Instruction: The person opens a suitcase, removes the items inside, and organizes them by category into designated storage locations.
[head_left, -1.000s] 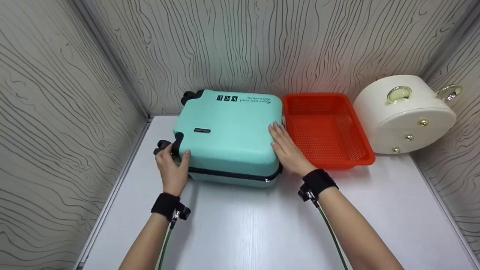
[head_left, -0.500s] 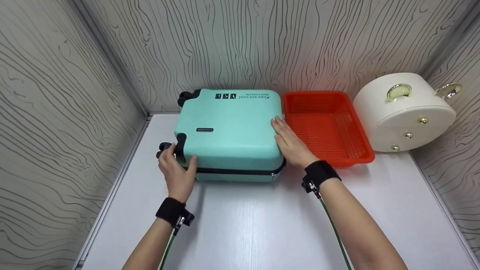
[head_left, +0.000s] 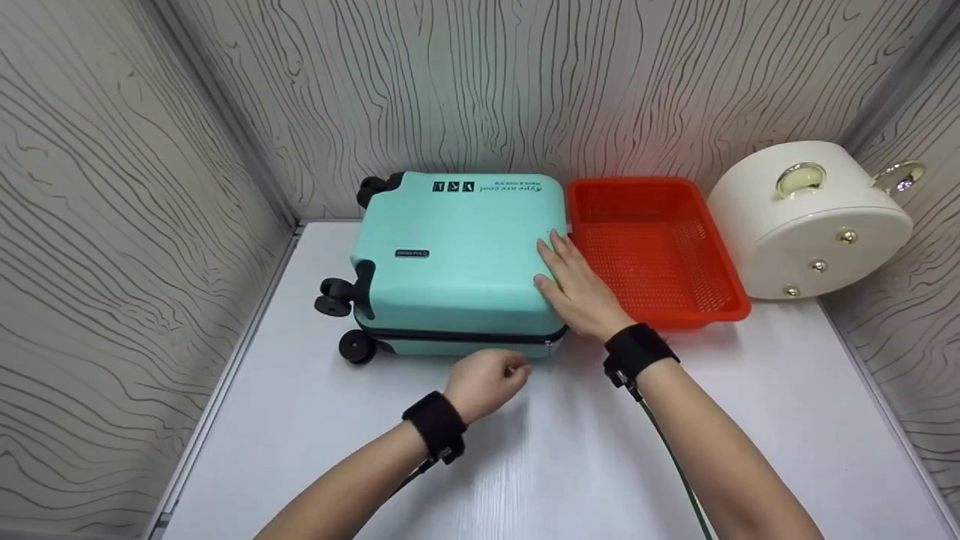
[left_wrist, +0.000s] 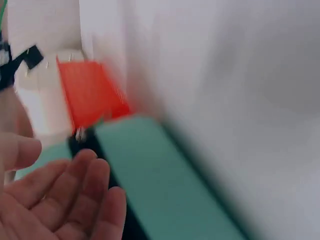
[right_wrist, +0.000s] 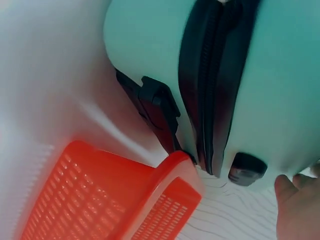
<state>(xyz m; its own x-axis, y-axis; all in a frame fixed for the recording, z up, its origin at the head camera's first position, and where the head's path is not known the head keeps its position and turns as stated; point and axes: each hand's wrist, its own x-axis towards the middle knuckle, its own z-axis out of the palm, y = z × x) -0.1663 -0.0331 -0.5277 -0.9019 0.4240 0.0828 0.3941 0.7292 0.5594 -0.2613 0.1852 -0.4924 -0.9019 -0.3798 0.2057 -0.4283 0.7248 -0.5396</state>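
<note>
A mint-green suitcase [head_left: 465,240] lies flat on the white table, its black wheels [head_left: 334,296] pointing left. My right hand [head_left: 581,292] rests on its top right edge, fingers straight. In the right wrist view, only some fingertips of that hand [right_wrist: 295,202] show at the lower right. In front of the zipper side, my left hand [head_left: 487,382] has its fingers loosely curled, holding nothing. The left wrist view shows those fingers near the black zipper band, with a shiny zipper pull [left_wrist: 81,134] just beyond them. A blurred background surrounds the suitcase there.
A red perforated basket [head_left: 739,304] stands right against the suitcase's right end. Farther right, a round white case [head_left: 795,240] with gold-coloured handles and studs leans near the corner. Patterned wall panels [head_left: 487,82] enclose the table [head_left: 570,465] at the back and sides.
My left hand has left the wheeled corner and moved right, to the front of the zipper side. The suitcase's front edge has shifted slightly right. My right hand has stayed on the suitcase.
</note>
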